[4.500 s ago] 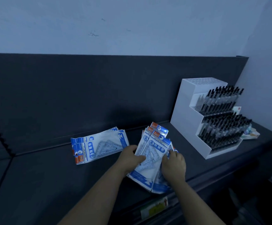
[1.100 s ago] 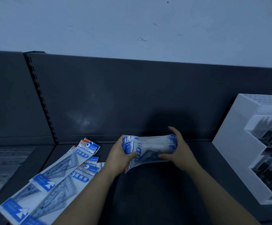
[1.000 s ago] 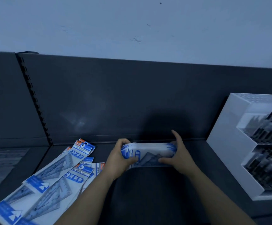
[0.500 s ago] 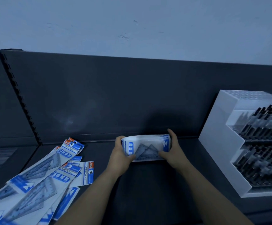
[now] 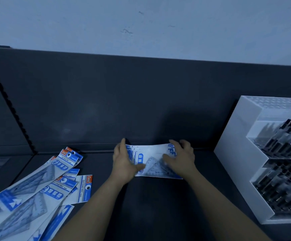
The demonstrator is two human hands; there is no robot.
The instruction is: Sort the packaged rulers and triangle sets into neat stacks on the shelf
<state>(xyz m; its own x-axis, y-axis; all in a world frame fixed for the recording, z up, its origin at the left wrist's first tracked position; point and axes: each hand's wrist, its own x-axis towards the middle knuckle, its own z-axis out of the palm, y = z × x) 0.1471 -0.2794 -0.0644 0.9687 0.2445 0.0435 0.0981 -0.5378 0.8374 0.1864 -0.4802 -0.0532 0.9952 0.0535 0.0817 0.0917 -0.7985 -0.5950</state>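
A stack of packaged triangle sets (image 5: 151,160), white and blue, lies flat on the dark shelf (image 5: 151,206) close to the back panel. My left hand (image 5: 124,162) cups its left end, thumb on top and fingers behind the edge. At the right end my right hand (image 5: 181,159) rests on the stack with its fingers spread. To the left, a loose pile of long ruler and triangle packs (image 5: 37,192) fans out across the shelf, overlapping at different angles.
A white stepped display rack (image 5: 242,153) full of black pens stands at the right, close to my right arm. The dark back panel (image 5: 106,101) rises behind the shelf. A slotted upright (image 5: 11,105) separates a further bay at the far left.
The stack that stood on edge between my hands now lies flat on the shelf. My right hand's fingers have spread apart. The view has shifted a little to the right.
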